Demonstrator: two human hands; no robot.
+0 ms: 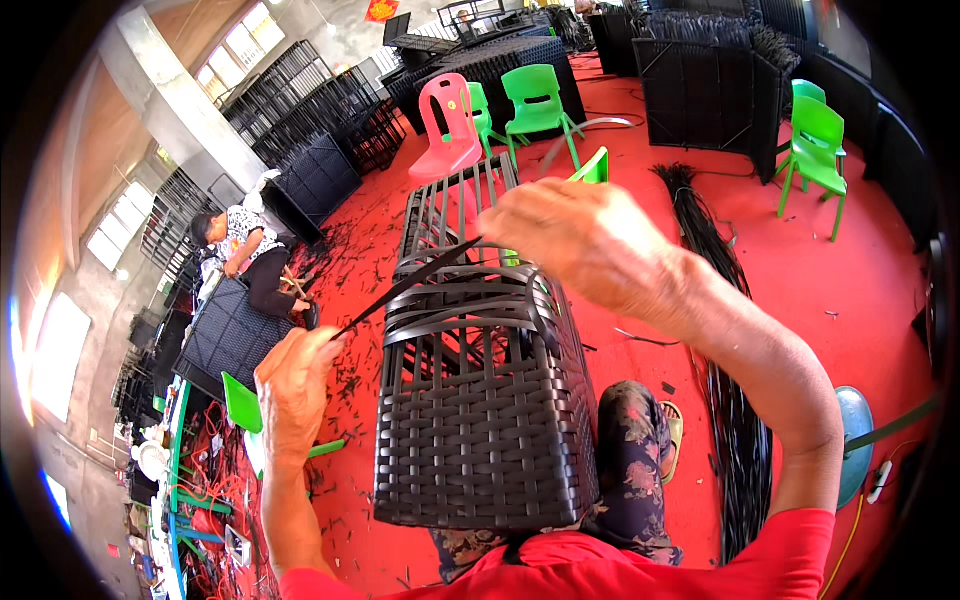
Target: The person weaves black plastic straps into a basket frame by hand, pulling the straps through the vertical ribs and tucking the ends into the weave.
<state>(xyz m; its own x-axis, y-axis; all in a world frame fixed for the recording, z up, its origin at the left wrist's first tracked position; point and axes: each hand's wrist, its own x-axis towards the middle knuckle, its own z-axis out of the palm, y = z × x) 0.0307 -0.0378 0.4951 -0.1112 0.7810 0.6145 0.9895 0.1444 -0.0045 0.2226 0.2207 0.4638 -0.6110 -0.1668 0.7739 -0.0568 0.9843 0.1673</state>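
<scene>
A partly woven black frame rests across my lap. Its near part is a tight weave of flat strips, while farther off the bars of the frame stand bare, with several loose strips curving over them. A dark flat weaving strip runs slantwise above the frame between my two hands. My left hand, left of the frame, is closed on the strip's lower end. Higher up, over the far part of the frame, my right hand pinches the other end; its fingertips are partly hidden.
A long bundle of black strips lies on the red floor to my right. Green chairs and a pink chair stand ahead. At left, a person bends over a dark woven panel. Stacked black panels stand farther back.
</scene>
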